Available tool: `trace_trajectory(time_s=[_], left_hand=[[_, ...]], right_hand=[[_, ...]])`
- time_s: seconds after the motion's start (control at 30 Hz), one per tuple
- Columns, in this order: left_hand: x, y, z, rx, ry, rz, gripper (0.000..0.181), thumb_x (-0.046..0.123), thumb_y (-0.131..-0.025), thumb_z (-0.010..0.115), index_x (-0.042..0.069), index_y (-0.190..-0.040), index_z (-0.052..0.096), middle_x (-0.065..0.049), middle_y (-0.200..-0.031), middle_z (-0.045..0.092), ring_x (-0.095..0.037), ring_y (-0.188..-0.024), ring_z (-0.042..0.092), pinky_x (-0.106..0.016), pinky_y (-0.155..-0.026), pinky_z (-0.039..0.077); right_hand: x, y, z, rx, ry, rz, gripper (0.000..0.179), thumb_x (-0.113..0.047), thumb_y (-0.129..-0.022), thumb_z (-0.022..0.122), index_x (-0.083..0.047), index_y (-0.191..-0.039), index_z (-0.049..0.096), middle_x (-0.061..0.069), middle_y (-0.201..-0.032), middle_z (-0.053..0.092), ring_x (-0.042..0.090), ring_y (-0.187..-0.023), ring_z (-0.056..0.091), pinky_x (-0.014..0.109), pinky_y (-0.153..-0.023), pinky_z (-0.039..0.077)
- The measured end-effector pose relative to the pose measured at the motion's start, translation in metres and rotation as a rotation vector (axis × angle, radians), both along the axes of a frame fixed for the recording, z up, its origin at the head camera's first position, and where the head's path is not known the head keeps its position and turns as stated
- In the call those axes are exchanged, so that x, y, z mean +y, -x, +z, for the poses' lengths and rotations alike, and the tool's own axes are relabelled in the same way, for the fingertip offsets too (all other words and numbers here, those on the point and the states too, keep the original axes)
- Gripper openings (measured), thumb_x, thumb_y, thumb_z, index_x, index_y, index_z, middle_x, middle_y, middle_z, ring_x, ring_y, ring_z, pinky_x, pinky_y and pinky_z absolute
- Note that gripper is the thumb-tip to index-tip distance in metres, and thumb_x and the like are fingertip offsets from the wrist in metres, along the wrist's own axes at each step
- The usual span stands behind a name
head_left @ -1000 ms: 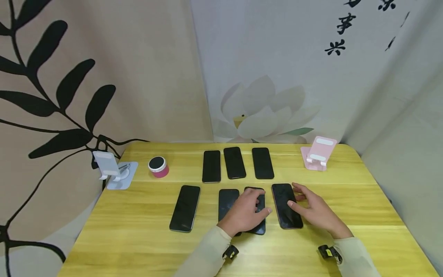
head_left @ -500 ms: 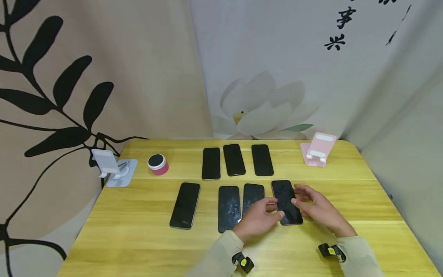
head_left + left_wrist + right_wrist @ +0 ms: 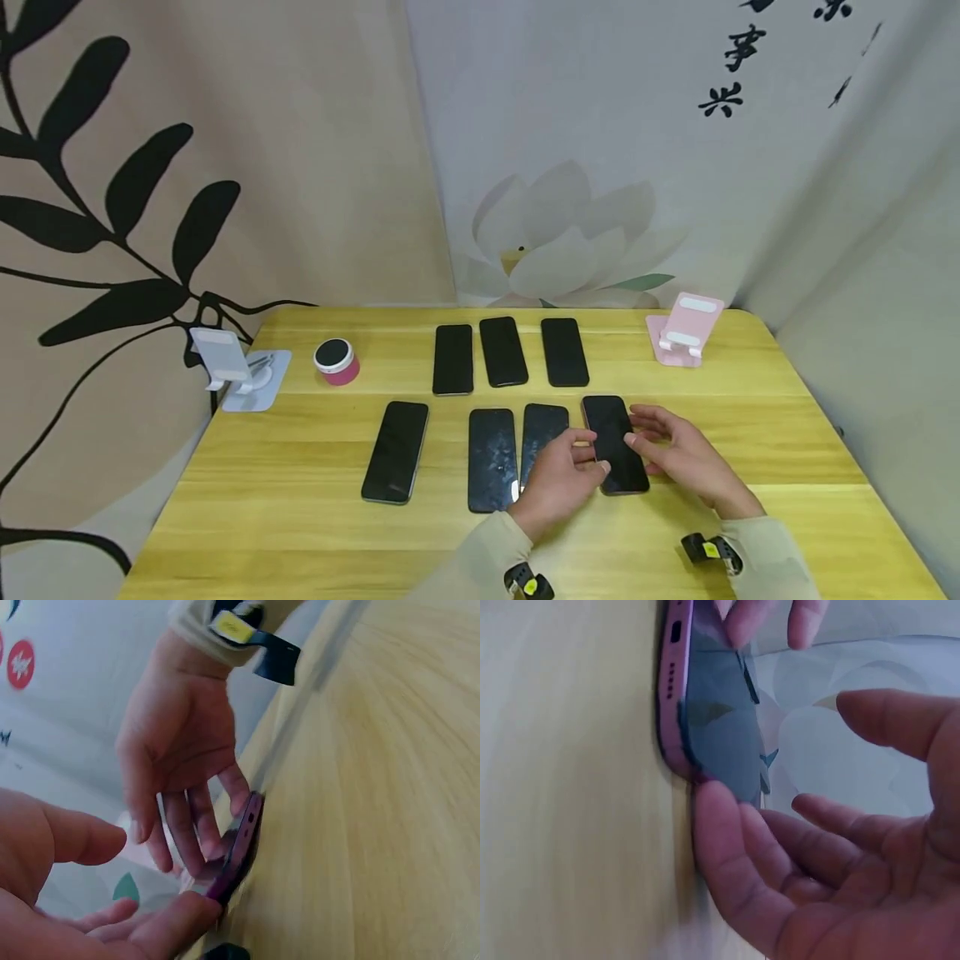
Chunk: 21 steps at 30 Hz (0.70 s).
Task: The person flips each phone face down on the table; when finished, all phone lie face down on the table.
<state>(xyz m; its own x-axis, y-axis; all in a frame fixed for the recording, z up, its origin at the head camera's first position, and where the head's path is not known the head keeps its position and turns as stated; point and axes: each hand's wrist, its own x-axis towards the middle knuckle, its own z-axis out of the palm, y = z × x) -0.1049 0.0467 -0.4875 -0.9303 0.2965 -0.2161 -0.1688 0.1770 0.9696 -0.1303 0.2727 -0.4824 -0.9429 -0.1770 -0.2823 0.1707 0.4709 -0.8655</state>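
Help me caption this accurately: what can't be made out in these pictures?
Head: lower part of the third near phone from left, behind the left hand.
Head: upper backdrop writing, cut off by the top edge.
Right wrist: one end of the rightmost phone, cut off above.
Left wrist: any print on the yellow wrist patch, too blurred.

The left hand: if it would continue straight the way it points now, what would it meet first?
The rightmost phone, probably at once: the left hand is at its edge and seems to touch it, though depth is hard to judge.
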Motion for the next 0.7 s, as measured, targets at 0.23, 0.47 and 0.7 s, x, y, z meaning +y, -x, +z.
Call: trace_trajectory(time_s=[0.23, 0.47, 0.7], left_hand=[[0.007, -0.003, 0.003, -0.029, 0.061, 0.105, 0.072, 0.020, -0.090, 0.083, 0.007, -0.153, 0.049, -0.021, -0.142, 0.066, -0.021, -0.105, 0.076, -0.042, -0.092, 0.062], [0.012, -0.002, 0.001, 0.008, 0.000, 0.130, 0.062, 0.007, -0.090, 0.081, -0.002, -0.146, 0.057, -0.013, -0.122, 0.076, -0.009, -0.094, 0.068, -0.025, -0.080, 0.059], [0.011, -0.002, -0.005, 0.020, -0.045, 0.126, 0.060, -0.001, -0.090, 0.078, 0.002, -0.147, 0.059, -0.008, -0.119, 0.074, -0.006, -0.089, 0.065, -0.020, -0.072, 0.057]], right_hand=[[-0.010, -0.003, 0.003, 0.072, -0.109, -0.024, 0.064, -0.030, -0.103, 0.070, 0.000, -0.154, 0.047, 0.025, -0.150, 0.058, 0.040, -0.130, 0.061, 0.031, -0.078, 0.061], [-0.014, -0.004, 0.000, 0.049, -0.072, -0.048, 0.056, -0.025, -0.102, 0.072, -0.001, -0.149, 0.054, 0.023, -0.144, 0.063, 0.034, -0.123, 0.064, 0.032, -0.073, 0.063], [-0.021, -0.011, -0.004, 0.077, -0.086, -0.056, 0.050, -0.022, -0.100, 0.075, -0.001, -0.143, 0.061, 0.022, -0.129, 0.071, 0.028, -0.108, 0.071, 0.031, -0.071, 0.064]])
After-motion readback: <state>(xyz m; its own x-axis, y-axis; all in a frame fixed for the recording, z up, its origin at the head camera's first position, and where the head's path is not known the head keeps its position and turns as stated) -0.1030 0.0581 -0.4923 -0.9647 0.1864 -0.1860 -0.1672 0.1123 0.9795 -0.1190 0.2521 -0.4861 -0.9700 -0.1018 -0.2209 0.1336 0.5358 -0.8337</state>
